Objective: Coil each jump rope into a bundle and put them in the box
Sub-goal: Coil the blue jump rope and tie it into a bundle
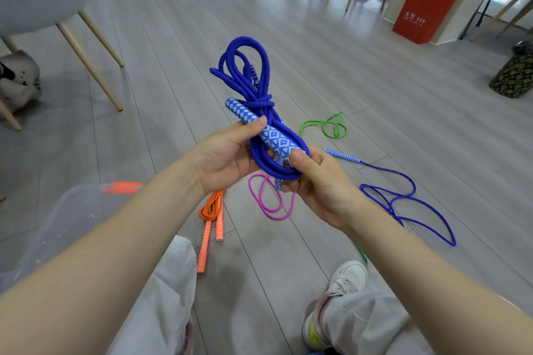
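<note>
Both hands — left hand point(227, 157), right hand point(313, 187) — grip the blue jump rope point(253, 89); cord soft, light, springy — judged best held by its stiff handles

A floor point(331, 46) of pale grey wood-look planks carries everything here. Just below the left hand point(227, 155) lies a coiled orange rope point(212, 207) with its two handles side by side, next to a clear plastic box point(72, 219) with an orange latch; a loose pink rope point(271, 204) loops beneath both hands, and a thin green rope point(324, 125) curls just beyond the right hand point(314, 184). To the right of that hand a second blue rope point(403, 204) sprawls uncoiled, its patterned handle nearest the fingers, and farther off stand chair legs point(98, 60), a red cabinet point(429, 0) and a patterned stool point(513, 76).
</note>
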`<state>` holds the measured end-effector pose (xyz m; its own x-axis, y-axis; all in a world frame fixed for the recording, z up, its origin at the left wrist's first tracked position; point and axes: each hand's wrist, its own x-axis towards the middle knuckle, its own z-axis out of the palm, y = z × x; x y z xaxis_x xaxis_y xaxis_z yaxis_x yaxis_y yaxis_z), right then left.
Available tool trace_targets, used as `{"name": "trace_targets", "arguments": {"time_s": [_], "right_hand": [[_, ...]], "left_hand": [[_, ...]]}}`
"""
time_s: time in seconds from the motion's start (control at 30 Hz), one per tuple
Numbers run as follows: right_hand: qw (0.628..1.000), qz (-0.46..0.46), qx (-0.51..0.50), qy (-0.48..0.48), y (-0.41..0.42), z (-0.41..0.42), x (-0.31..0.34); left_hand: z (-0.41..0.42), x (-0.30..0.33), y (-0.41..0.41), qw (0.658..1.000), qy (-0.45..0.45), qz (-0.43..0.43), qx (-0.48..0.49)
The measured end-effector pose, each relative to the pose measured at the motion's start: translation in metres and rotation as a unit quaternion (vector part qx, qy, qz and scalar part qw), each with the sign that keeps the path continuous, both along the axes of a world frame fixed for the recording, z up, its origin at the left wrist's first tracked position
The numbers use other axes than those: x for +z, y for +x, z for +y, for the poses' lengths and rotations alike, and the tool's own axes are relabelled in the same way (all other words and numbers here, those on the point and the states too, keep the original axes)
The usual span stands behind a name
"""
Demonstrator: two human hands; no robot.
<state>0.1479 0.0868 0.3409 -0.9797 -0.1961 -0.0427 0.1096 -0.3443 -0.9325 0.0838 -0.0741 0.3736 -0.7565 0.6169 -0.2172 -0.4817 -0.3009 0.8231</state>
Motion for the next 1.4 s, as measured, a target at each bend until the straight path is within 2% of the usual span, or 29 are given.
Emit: {"name": "trace_targets", "arguments": {"time_s": [0.37,0.5,0.73,1.03,1.17,1.27,1.4], "right_hand": [[0.997,-0.058,-0.050,0.012,0.003,-0.006,0.006],[0.992,-0.083,-0.091,0.021,0.003,-0.011,-0.001],[0.977,-0.047,-0.190,0.089,0.004,-0.022,-0.006],[0.969,-0.069,-0.203,0.123,0.003,-0.023,-0.012],[0.963,-0.099,-0.207,0.138,0.003,-0.026,-0.018],[0.957,-0.131,-0.202,0.162,0.004,-0.027,-0.023],[0.955,-0.136,-0.174,0.198,0.004,-0.026,-0.026]], "left_hand": [[-0.002,-0.001,-0.003,0.998,-0.042,0.017,0.051],[-0.004,-0.002,-0.006,0.992,-0.085,0.063,0.060],[-0.006,-0.005,-0.008,0.993,-0.088,0.063,0.046],[0.000,-0.009,-0.003,0.976,-0.162,0.121,0.077],[0.005,-0.016,0.001,0.951,-0.213,0.195,0.108],[0.006,-0.023,0.001,0.905,-0.296,0.284,0.112],[0.006,-0.024,0.002,0.861,-0.367,0.338,0.099]]}}
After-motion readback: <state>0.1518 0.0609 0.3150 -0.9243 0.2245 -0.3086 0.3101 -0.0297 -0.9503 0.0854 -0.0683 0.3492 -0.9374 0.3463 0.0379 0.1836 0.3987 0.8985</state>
